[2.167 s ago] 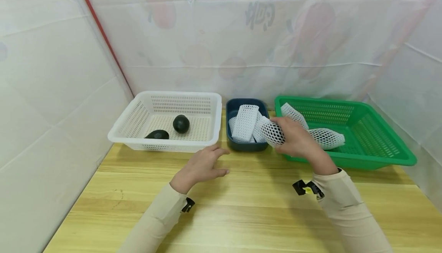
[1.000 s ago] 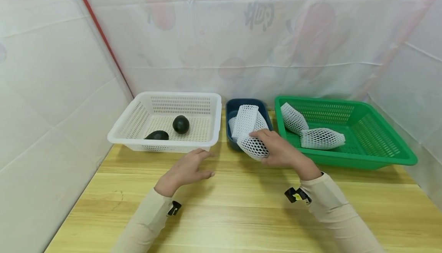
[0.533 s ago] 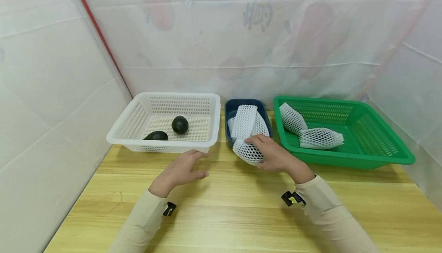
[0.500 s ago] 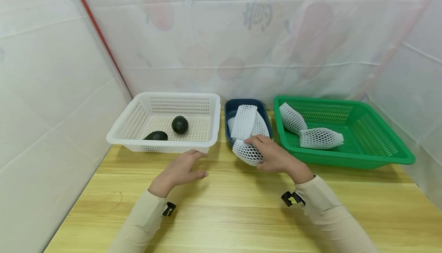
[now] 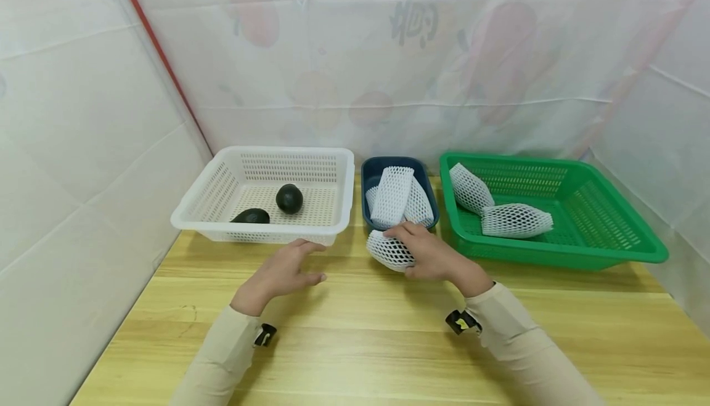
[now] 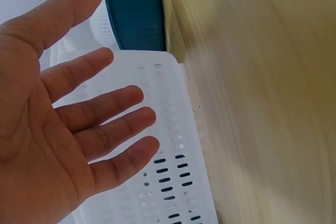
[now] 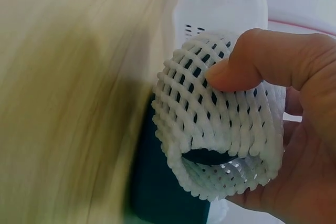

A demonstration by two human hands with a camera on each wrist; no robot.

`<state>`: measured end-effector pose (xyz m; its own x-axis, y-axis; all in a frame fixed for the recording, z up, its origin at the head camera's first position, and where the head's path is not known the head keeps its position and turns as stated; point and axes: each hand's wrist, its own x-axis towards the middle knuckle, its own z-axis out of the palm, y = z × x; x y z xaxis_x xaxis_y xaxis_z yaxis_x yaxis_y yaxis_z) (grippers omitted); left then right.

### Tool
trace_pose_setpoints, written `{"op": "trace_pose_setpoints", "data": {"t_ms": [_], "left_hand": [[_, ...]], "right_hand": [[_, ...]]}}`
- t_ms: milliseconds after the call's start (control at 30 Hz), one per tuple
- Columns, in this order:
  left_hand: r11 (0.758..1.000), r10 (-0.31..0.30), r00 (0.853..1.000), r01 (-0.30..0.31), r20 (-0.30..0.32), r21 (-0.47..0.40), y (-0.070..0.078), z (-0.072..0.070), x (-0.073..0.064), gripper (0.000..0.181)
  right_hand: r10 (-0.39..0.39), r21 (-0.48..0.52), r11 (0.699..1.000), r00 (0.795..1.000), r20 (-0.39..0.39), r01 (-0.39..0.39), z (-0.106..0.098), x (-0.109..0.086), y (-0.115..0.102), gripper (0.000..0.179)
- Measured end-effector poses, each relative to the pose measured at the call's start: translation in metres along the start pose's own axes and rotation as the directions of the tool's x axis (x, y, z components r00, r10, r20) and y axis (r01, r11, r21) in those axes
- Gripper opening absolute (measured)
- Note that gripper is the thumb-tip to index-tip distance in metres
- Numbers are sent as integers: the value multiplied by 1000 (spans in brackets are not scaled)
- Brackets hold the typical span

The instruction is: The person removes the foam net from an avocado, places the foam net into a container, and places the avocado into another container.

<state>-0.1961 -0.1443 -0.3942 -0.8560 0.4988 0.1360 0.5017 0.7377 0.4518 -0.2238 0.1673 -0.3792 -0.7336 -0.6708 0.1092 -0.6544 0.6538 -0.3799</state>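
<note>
My right hand (image 5: pixel 432 255) grips an avocado in a white foam net (image 5: pixel 388 252), in front of the dark blue bin. In the right wrist view, dark skin shows through the mesh and at the net's open end, with the thumb (image 7: pixel 236 72) pressed on the netting. My left hand (image 5: pixel 280 275) hangs in front of the white basket (image 5: pixel 266 229), fingers spread and relaxed, palm bare in the left wrist view. Two dark avocados, one rounder (image 5: pixel 289 199) and one by the near wall (image 5: pixel 252 215), lie in that basket.
The dark blue bin (image 5: pixel 370 175) holds several white foam nets (image 5: pixel 394 193). At the right stands a green basket (image 5: pixel 610 221) with two netted fruits, one leaning at its left wall (image 5: pixel 471 189) and one lying flat (image 5: pixel 516 220). A sheeted wall (image 5: pixel 344 55) rises behind.
My right hand has carried the netted avocado left and nearer, from the green basket's left rim to before the blue bin. My left hand has drawn back leftward, still relaxed.
</note>
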Motion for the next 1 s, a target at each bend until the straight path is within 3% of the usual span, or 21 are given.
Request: {"op": "trace_pose_setpoints", "data": {"t_ms": [700, 1000], "left_hand": [[1000, -26, 999, 27, -22, 15, -20, 2, -5, 51], [1000, 7, 999, -7, -41, 0, -12, -5, -4, 54]], "right_hand": [[-55, -52, 997, 998, -15, 54, 20, 6, 7, 72], [14, -67, 998, 999, -46, -17, 10, -2, 2, 71]]}}
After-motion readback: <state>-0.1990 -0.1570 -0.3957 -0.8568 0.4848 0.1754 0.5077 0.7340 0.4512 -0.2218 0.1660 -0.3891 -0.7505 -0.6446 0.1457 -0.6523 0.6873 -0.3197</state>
